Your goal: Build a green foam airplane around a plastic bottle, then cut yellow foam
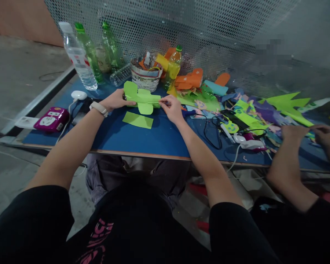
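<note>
A lime-green lobed foam cut-out [142, 98] is being held between both hands, just above the blue tabletop [154, 137]. Its long axis is being kept left to right, running from fingers to fingers, so neither hand is nearer. The left end is being gripped by the left hand [116, 99], fingers clenched round it; the right tip is being pinched by the right hand [172, 108]. A flat lime-green rectangular sheet [138, 120] is lying just below the fingers, apart from the cut-out. The left fingertips are being hidden behind the foam; whether the lobes are folded or glued cannot be made out
</note>
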A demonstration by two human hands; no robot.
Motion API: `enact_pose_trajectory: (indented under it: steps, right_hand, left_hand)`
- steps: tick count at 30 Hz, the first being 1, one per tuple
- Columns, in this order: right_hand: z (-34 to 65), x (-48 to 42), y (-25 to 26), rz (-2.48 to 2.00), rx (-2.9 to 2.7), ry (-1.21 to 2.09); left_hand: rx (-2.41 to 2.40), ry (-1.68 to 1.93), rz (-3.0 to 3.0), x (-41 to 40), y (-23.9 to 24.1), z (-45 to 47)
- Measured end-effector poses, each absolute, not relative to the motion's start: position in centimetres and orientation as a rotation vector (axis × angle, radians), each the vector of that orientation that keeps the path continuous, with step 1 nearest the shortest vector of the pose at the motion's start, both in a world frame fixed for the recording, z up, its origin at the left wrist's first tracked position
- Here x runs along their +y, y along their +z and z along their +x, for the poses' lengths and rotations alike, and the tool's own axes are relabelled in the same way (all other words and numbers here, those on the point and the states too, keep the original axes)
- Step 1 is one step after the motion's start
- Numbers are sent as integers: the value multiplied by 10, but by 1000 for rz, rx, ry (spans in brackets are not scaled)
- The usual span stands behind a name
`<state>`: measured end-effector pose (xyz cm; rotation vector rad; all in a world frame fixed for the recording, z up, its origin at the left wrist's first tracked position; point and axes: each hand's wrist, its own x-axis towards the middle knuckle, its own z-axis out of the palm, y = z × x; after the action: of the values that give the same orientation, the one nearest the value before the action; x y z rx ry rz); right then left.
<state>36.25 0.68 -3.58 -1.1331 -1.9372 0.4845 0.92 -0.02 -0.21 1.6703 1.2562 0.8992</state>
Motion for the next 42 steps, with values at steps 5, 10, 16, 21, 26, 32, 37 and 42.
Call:
enact_pose_trajectory:
  steps: [5,10,16,21,26,32,37,42]
  right_hand:
    - [367,14,-42,-1117,-1982,462]
    - [369,17,-45,-1111,-2027,429]
    - [368,14,-42,-1114,-2048,399]
    - [366,11,-41,-1117,-2078,369]
    - [365,11,-42,-1112,-2091,362]
    - [366,14,-44,-1096,-2103,341]
    - [366,15,-45,-1082,-2104,342]
    - [368,17,-45,-1109,-2122,378]
  left_hand:
    - [1235,874,1687,2,-4,6]
    - [1266,890,1709,3,-7,7]
    - [1267,900,1703,3,-7,8]
    - [1261,906,1675,0,-4,10]
    - [1270,905,1687,1,-5,10]
    - [1239,901,1715,5,-9,6]
    - [1259,913,1699,4,-8,8]
    - [1258,925,1692,3,-8,10]
